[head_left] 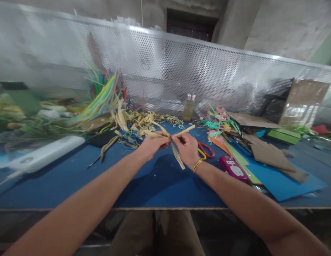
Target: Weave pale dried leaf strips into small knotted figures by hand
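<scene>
My left hand (152, 145) and my right hand (187, 147) meet fingertip to fingertip above the blue table (165, 188). Both are closed on pale dried husk strips (178, 158) that cross between the fingers. One strip end hangs down below the right fingers, one points up to the right, and others stick out over my left hand. How the strips join at the crossing is hidden by my fingertips. Just right of my right hand lie scissors (207, 150) with red and yellow handles. A gold bracelet (197, 165) circles my right wrist.
A heap of dried husk strips (144, 121) lies behind my left hand. A white power strip (45, 153) is at left. A glass bottle (189, 107) stands at the back, before a perforated metal panel (176, 71). Blue paper (283, 181) and a purple device (233, 168) lie at right.
</scene>
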Tool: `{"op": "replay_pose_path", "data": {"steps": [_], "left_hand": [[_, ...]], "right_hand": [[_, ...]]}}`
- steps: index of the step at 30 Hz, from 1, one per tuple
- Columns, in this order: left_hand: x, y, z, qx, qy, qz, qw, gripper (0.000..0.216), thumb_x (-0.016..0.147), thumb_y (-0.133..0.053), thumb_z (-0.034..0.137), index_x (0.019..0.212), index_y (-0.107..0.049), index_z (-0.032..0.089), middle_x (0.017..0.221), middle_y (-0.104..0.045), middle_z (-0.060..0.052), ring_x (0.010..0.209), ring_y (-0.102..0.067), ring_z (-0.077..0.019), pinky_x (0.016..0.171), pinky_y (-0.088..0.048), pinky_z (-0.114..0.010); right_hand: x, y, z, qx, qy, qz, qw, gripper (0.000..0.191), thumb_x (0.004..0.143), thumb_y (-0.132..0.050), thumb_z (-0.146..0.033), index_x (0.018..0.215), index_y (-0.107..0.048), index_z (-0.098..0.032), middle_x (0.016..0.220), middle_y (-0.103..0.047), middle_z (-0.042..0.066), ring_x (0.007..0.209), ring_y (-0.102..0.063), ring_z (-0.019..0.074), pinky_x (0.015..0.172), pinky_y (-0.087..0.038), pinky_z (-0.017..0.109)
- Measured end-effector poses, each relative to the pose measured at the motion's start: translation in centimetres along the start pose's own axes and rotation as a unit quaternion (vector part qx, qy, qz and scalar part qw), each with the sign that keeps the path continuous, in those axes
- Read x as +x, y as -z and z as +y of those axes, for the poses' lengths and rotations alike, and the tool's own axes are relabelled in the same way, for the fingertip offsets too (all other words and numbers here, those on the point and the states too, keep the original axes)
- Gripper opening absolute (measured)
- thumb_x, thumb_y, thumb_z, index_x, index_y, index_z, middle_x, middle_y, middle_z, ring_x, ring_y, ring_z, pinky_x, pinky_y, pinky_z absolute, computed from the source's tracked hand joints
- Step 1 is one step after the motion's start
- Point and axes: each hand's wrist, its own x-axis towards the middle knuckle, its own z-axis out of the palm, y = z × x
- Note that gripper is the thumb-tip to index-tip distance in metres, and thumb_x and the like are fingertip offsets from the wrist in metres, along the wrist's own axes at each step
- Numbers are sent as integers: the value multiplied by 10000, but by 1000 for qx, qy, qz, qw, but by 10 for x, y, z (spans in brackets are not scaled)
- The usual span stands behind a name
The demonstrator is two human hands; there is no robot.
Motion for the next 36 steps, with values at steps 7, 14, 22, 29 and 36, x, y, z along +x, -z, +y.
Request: {"op": "replay_pose_path", "data": {"steps": [7, 14, 22, 29, 36], "left_hand": [[1, -1, 2, 8, -15, -7, 1000, 45, 607, -560, 155, 569, -583, 158, 547, -484, 22, 502, -393, -82, 478, -318, -231], [-1, 1, 4, -63, 5, -17, 998, 68, 629, -674, 202, 669, -649, 154, 638, -581, -4, 611, -517, -102, 596, -427, -248], [2, 6, -2, -2, 10, -25, 1000, 340, 588, -751, 238, 918, -702, 177, 828, -702, -47, 755, -610, -167, 642, -440, -275], [9, 8, -7, -8, -25, -25, 999, 253, 627, -705, 263, 849, -719, 144, 799, -715, -61, 831, -633, -210, 820, -465, -349], [10, 9, -6, 15, -14, 14, 1000, 166, 623, -700, 227, 782, -727, 187, 695, -700, -12, 751, -624, -174, 790, -469, -319]], "right_hand": [[-3, -1, -3, -7, 28, -5, 1000, 177, 842, -535, -301, 758, -660, -208, 783, -658, 23, 768, -600, 171, 731, -462, 290], [5, 1, 2, 37, -42, 5, 998, 178, 791, -590, -341, 721, -657, -191, 724, -660, 19, 687, -588, 158, 674, -462, 278], [8, -2, 9, 102, -122, 19, 987, 214, 758, -608, -396, 720, -637, -188, 675, -646, 7, 625, -579, 142, 595, -465, 253], [2, -5, 12, 138, -114, -5, 984, 250, 799, -577, -401, 896, -672, -191, 865, -694, 45, 772, -637, 168, 712, -512, 294], [4, -5, 15, 150, -88, -6, 985, 281, 755, -648, -342, 998, -657, -201, 958, -692, 57, 820, -649, 170, 746, -518, 293]]}}
